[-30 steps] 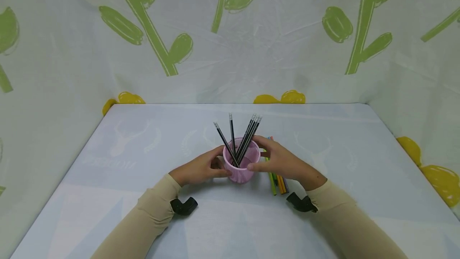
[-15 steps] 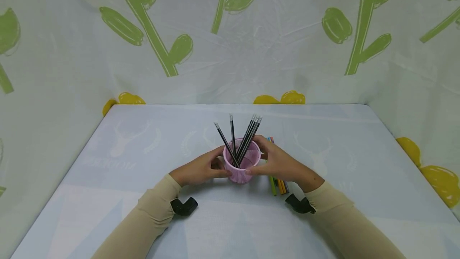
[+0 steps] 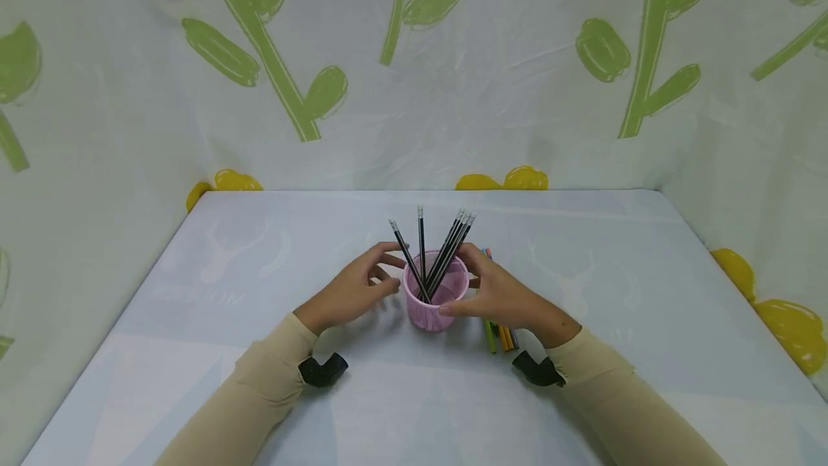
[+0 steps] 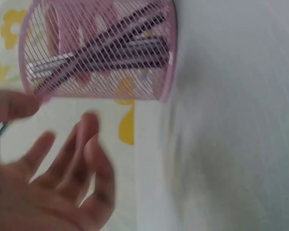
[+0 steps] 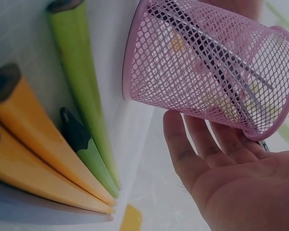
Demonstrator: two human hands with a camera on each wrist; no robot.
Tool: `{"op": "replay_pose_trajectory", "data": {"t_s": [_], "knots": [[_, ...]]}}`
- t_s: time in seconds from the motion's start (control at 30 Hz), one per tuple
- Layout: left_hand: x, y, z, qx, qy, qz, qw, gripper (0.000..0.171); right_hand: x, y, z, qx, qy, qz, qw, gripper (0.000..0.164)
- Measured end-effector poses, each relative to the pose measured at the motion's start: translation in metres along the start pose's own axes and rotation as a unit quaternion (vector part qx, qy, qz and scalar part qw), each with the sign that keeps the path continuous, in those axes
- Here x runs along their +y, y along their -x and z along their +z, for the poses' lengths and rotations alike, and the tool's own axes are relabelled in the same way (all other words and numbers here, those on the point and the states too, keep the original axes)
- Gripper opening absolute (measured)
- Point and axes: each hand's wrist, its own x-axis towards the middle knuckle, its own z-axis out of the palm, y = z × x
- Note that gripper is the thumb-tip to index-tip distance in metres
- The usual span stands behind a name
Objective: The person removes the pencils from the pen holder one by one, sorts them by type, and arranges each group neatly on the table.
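A pink mesh pencil cup [image 3: 427, 315] stands upright on the table, with several black pencils [image 3: 446, 254] leaning in it, eraser ends up. My right hand [image 3: 507, 297] holds the cup from the right, its thumb on the near rim and its fingers round the far side. In the right wrist view those fingers [image 5: 180, 144] lie along the mesh wall. To the left of the cup is my left hand [image 3: 352, 286], its fingers loosely spread and holding nothing. The left wrist view shows its thumb [image 4: 19, 106] close to the rim; I cannot tell whether it touches.
Several colored pencils, among them a green pencil [image 3: 489, 336] and an orange pencil [image 3: 504, 339], lie right of the cup, partly under my right hand. The pale table [image 3: 401, 408] ends at a leaf-patterned cloth wall [image 3: 491, 128] behind and at both sides.
My left hand has let go of the cup and moved slightly left and away, its fingers spreading. The right hand keeps its hold, and the cup stays about where it was.
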Motion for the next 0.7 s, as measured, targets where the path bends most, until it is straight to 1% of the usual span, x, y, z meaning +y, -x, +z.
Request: {"op": "replay_pose_trajectory", "data": {"t_s": [0.07, 0.17, 0.23, 0.3, 0.37, 0.43, 0.57, 0.7], "knots": [[0.008, 0.002, -0.001, 0.069, 0.005, 0.021, 0.9974, 0.046, 0.000, 0.000, 0.001, 0.003, 0.003, 0.004, 1.000, 0.083], [0.016, 0.003, 0.000, 0.158, 0.017, 0.056, 0.9857, 0.039, -0.002, 0.001, 0.001, 0.006, 0.006, 0.012, 1.000, 0.080], [0.020, 0.002, 0.003, 0.202, 0.011, 0.076, 0.9763, 0.040, -0.003, 0.001, 0.002, 0.009, 0.006, 0.016, 1.000, 0.079], [0.022, 0.002, 0.006, 0.233, -0.006, 0.094, 0.9679, 0.045, -0.003, 0.001, 0.002, 0.010, 0.006, 0.018, 1.000, 0.079], [0.024, 0.002, 0.008, 0.251, -0.025, 0.109, 0.9615, 0.051, -0.003, 0.001, 0.003, 0.010, 0.006, 0.019, 1.000, 0.079], [0.025, 0.001, 0.011, 0.259, -0.045, 0.124, 0.9569, 0.057, -0.003, 0.001, 0.003, 0.011, 0.007, 0.023, 1.000, 0.080], [0.025, 0.001, 0.015, 0.264, -0.083, 0.147, 0.9496, 0.066, -0.004, 0.001, 0.004, 0.014, 0.012, 0.034, 0.999, 0.082], [0.024, 0.001, 0.017, 0.266, -0.108, 0.158, 0.9447, 0.069, -0.004, 0.001, 0.004, 0.015, 0.014, 0.039, 0.999, 0.084]]}}
